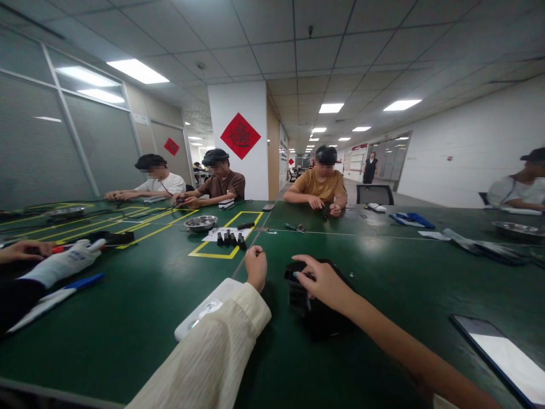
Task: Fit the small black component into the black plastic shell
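My left hand (257, 268) is curled closed just above the green table, its wrist in a cream sleeve. Whatever its fingers hold, if anything, is hidden. Under that forearm lies a white flat case (191, 318) with a label. To the right, my right hand (326, 281) reaches over a black object with a ribbed side (298, 298), its exact kind too dark to make out. The index finger is stretched out, apart from the thumb. A small teal spot shows by the fingertips; I cannot tell whether it is a nail or a small part.
Several black cylindrical parts (232, 238) stand inside a yellow-taped rectangle, near a metal bowl (201, 223). A phone (502, 358) lies at right. At left, a co-worker's gloved hand (70, 264) is beside a blue-and-white strip (63, 295). Other people sit across the table (383, 267).
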{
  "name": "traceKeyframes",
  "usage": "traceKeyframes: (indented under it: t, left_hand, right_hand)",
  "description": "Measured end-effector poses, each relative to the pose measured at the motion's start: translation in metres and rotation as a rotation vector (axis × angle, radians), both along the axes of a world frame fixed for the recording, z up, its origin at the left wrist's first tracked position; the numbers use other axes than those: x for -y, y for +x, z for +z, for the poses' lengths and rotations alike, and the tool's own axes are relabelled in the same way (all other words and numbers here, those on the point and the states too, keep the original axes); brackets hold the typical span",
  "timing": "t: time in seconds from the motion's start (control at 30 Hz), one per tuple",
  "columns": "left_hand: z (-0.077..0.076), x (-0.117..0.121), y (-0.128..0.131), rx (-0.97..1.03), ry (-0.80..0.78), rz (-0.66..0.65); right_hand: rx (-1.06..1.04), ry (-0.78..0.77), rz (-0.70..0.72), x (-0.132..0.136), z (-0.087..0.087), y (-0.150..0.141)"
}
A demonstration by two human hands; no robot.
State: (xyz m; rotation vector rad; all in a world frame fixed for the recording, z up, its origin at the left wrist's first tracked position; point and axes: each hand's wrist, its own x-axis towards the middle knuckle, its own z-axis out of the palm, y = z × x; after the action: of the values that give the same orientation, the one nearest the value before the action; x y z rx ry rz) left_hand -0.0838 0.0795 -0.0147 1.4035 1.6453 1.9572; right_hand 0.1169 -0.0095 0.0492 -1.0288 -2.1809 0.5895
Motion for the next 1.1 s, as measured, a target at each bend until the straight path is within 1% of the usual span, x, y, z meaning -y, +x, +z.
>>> traceKeyframes:
  t: [0.07,0.1,0.23,0.33,0.4,0.5,0.57,0.67,0.77,0.93,1.0,1.1]
  left_hand:
    - [0.002,0.003,0.003,0.002,-0.031,0.021]
    - [0.003,0.005,0.004,-0.006,-0.05,0.034]
    - [0.008,0.011,0.008,-0.082,-0.098,0.061]
    - [0.01,0.013,0.009,-0.12,-0.096,0.046]
    - [0.011,0.013,0.01,-0.136,-0.093,0.033]
    - [0.01,0.013,0.01,-0.164,-0.076,0.028]
    - [0.009,0.012,0.011,-0.178,-0.067,0.029]
    - [0.008,0.012,0.011,-0.183,-0.059,0.025]
    - [0.007,0.012,0.012,-0.195,-0.057,0.015]
    - [0.006,0.011,0.009,-0.26,-0.045,0.01]
    - [0.005,0.01,0.007,-0.282,-0.029,0.014]
    - [0.005,0.009,0.006,-0.297,-0.03,0.014]
  right_hand:
    - [-0.051,-0.129,-0.087,-0.013,0.006,0.013]
    - [-0.065,-0.155,-0.135,-0.02,0.008,0.02]
    - [-0.08,-0.152,-0.303,-0.043,0.012,0.05]
    - [-0.067,-0.145,-0.356,-0.055,0.012,0.067]
    - [-0.007,-0.077,-0.366,-0.06,0.01,0.074]
    - [0.154,0.145,-0.378,-0.065,0.006,0.079]
    - [0.24,0.277,-0.379,-0.067,0.003,0.078]
    - [0.273,0.345,-0.369,-0.067,-0.002,0.074]
    - [0.25,0.366,-0.314,-0.064,-0.003,0.07]
    - [0.206,0.35,-0.107,-0.06,-0.002,0.07]
    - [0.178,0.334,-0.077,-0.06,-0.002,0.072]
    - [0.135,0.317,-0.086,-0.06,-0.004,0.075]
